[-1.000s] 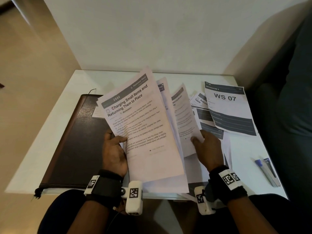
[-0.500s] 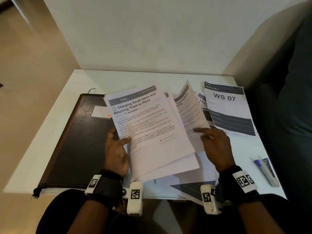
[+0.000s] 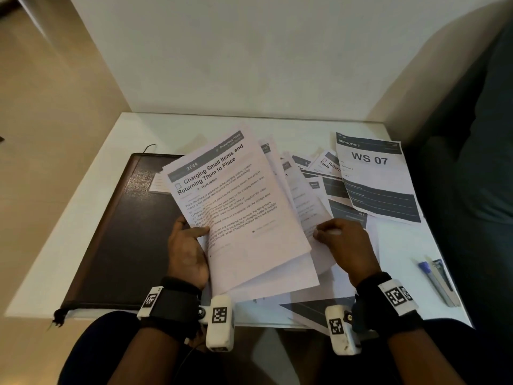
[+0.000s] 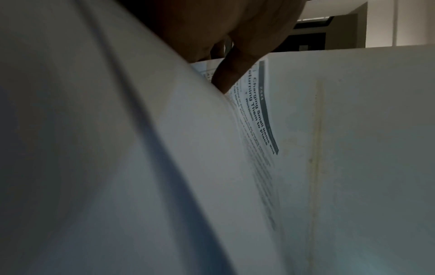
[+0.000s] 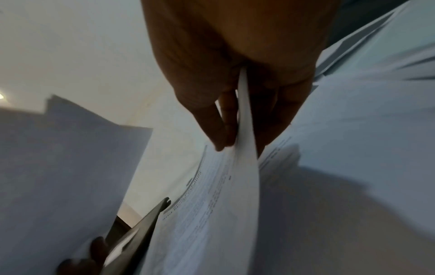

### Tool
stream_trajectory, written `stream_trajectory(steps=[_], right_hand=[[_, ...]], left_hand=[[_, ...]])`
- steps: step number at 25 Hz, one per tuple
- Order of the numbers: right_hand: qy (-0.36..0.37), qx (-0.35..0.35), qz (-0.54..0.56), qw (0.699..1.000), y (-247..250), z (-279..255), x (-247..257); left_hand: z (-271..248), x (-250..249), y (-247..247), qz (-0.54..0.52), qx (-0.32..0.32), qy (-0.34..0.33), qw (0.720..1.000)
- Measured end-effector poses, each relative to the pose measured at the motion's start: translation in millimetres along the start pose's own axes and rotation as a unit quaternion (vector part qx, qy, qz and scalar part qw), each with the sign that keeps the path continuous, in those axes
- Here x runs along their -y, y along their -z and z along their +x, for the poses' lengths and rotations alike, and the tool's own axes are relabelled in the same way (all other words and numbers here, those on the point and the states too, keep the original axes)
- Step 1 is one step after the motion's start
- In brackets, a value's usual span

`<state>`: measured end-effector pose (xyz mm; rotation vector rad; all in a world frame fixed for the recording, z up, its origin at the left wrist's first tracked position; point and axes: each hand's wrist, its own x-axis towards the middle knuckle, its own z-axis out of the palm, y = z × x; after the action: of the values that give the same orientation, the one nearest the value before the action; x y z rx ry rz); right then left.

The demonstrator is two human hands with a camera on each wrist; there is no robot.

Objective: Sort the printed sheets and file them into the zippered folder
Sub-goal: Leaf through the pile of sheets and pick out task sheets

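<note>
Since a second ago, the sheet (image 3: 308, 207) my right hand (image 3: 347, 245) is pinching is swinging back toward the stack (image 3: 236, 207) my left hand (image 3: 188, 251) is gripping above the closed folder (image 3: 125, 232) on the tabletop (image 3: 402, 259). I'm risking a slipping, fanning stack. The right wrist view is showing paper between fingers (image 5: 219, 126), hidden overhead.
</note>
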<state>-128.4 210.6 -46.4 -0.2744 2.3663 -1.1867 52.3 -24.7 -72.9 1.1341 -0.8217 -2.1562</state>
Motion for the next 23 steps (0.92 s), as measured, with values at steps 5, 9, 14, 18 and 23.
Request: stream_trajectory(steps=[5, 9, 14, 18, 23], right_hand=[[-0.003, -0.028, 0.054, 0.998, 5.0, 0.1, -3.3], [0.008, 0.002, 0.215, 0.977, 3.6, -10.3, 4.9], [0.084, 0.065, 0.276, 0.955, -8.2, -33.1, 20.8], [0.200, 0.073, 0.214, 0.953, -11.3, -53.1, 30.4], [0.225, 0.109, 0.217, 0.943, -17.8, -65.4, 31.1]], left_hand=[[-2.1, 0.6, -2.4, 0.030, -0.003, -0.021, 0.999], [-1.7, 2.7, -2.2, 0.035, 0.019, -0.007, 0.999], [2.7, 3.2, -1.3, 0.025, 0.020, -0.001, 0.999], [7.2, 3.2, 1.0, 0.003, 0.014, -0.008, 1.000], [-0.3, 0.4, -4.9, 0.046, 0.036, -0.030, 0.998]])
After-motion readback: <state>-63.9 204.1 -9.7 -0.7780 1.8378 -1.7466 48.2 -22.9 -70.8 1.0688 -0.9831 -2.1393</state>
